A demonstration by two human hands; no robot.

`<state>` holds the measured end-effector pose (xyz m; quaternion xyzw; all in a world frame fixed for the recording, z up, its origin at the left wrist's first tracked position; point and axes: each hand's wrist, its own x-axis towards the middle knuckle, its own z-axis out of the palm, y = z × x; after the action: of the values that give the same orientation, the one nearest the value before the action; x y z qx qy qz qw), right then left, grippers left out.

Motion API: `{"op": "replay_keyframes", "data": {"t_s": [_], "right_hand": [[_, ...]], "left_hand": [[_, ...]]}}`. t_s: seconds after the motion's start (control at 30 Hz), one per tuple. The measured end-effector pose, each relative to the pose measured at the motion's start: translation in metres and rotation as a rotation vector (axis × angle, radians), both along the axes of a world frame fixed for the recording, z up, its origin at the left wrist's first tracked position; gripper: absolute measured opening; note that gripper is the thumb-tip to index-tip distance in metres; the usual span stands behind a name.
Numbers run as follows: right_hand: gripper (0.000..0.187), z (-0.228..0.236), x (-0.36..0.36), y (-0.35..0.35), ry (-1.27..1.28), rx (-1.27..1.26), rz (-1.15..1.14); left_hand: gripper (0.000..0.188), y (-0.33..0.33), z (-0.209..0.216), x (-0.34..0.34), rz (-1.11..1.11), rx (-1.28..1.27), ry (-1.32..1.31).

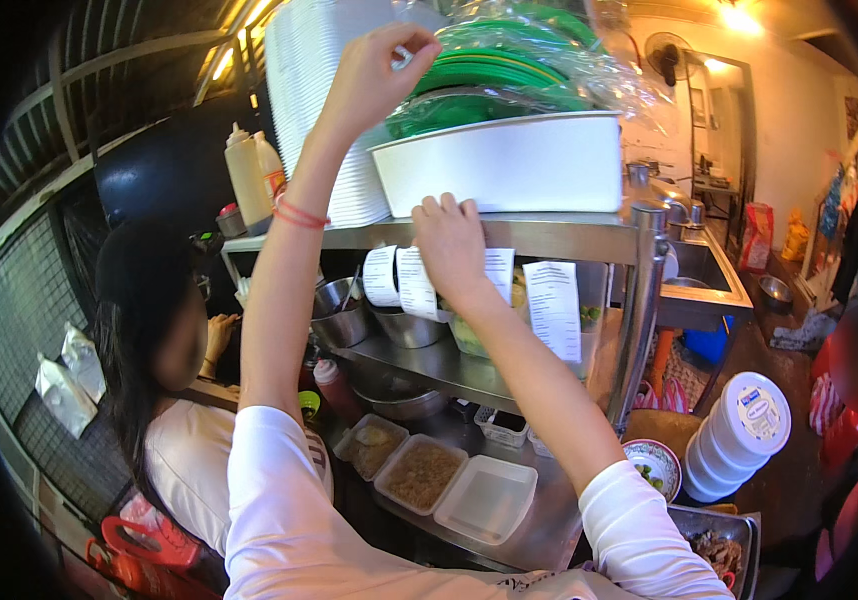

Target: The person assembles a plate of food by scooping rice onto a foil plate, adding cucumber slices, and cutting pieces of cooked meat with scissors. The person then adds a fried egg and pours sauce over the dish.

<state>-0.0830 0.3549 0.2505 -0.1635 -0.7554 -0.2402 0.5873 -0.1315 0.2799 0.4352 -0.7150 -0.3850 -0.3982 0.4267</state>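
My left hand point(377, 78) is raised beside the stacked white foam boxes point(314, 110), its fingers curled in a pinch. Just right of it are green plates point(494, 72) in clear plastic wrap; whatever the pinch holds is too small to make out. Lower down, my right hand point(451, 245) is bent over the metal shelf edge point(564, 236), its fingers close together against the foot of a white rectangular bin point(504, 165). Printed paper slips hang from that edge on both sides of the hand, one slip point(553, 310) farther right.
Metal bowls point(411, 327) stand on the lower shelf. Below are plastic tubs, one with brown food point(421, 473) and one whitish tub point(487, 500). A person point(164, 400) is close at my left. Stacked white tubs point(739, 435) and a patterned bowl point(652, 465) stand at right.
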Motion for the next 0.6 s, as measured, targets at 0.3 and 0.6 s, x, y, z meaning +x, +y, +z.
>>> {"op": "replay_keyframes", "data": {"t_s": [0.3,0.6], "right_hand": [[0.019,-0.006,0.047,-0.013,-0.003,-0.117,0.388],[0.019,-0.039,0.229,-0.048,0.067,-0.214,0.501]], "left_hand": [[0.019,0.087,0.077,0.046,0.166,-0.091,0.436],[0.034,0.089,0.109,0.032,0.147,-0.31,0.181]]}}
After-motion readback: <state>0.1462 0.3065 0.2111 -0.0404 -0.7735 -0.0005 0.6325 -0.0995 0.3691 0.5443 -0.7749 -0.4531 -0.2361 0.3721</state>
